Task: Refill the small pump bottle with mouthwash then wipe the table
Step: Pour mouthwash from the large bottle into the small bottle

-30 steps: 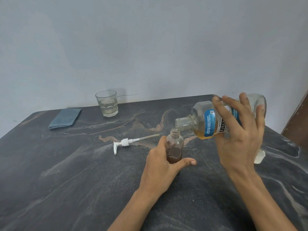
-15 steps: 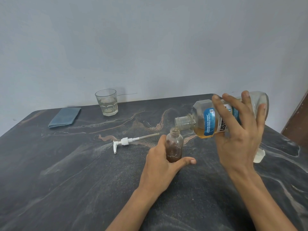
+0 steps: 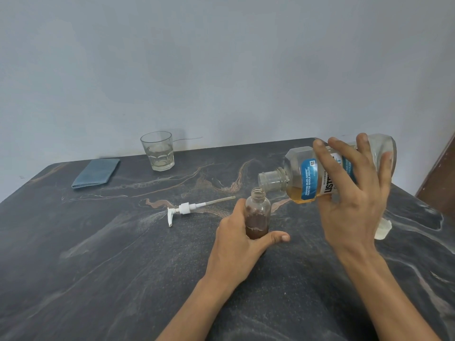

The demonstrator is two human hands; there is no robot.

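The small clear pump bottle (image 3: pixel 258 212) stands upright on the dark marble table (image 3: pixel 123 267), its neck uncovered and brown liquid filling its lower half. My left hand (image 3: pixel 236 244) grips it from the left, thumb across the front. My right hand (image 3: pixel 354 193) holds the large mouthwash bottle (image 3: pixel 302 179) tipped almost flat, its open mouth just above and right of the small bottle's neck. Amber liquid pools in the big bottle's lower shoulder. The white pump head (image 3: pixel 187 209) with its tube lies on the table to the left.
A folded blue cloth (image 3: pixel 97 173) lies at the back left. A drinking glass (image 3: pixel 158 151) with a little liquid stands near the wall. A white cap (image 3: pixel 382 228) lies behind my right hand. A brown door edge (image 3: pixel 440 173) is at the far right.
The liquid level in the small bottle has risen a little. The mouthwash bottle has tilted slightly further. Both hands stay in place.
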